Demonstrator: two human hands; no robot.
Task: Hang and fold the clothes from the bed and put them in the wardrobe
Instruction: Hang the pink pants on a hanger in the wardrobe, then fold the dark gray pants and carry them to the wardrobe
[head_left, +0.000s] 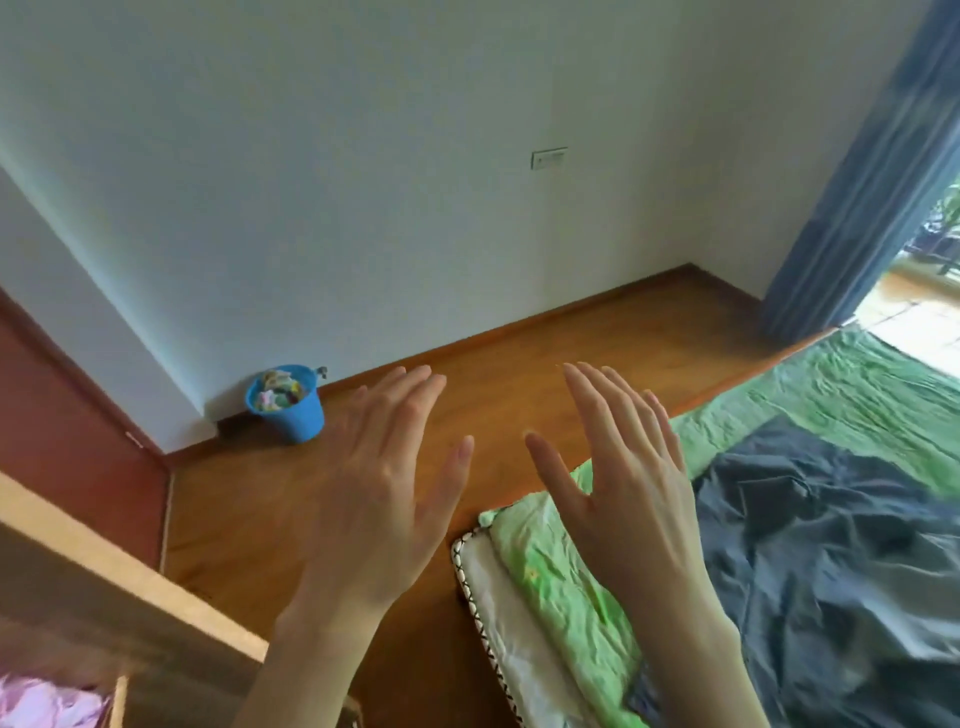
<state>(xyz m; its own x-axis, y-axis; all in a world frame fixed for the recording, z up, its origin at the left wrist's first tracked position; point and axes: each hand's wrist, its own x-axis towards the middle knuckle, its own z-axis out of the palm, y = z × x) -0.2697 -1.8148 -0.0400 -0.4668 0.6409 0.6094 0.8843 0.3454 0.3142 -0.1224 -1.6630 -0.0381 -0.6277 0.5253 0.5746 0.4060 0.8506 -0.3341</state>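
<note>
left hand (374, 493) and right hand (618, 488) raised, fingers straight, grasping nothing, likely free to reach | dark garment (831, 545) crumpled on bed (857, 384), right | wardrobe unseen

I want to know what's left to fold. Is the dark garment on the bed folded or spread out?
Spread out. The dark garment lies loose and rumpled across the green bedsheet, with no neat folds.
</note>
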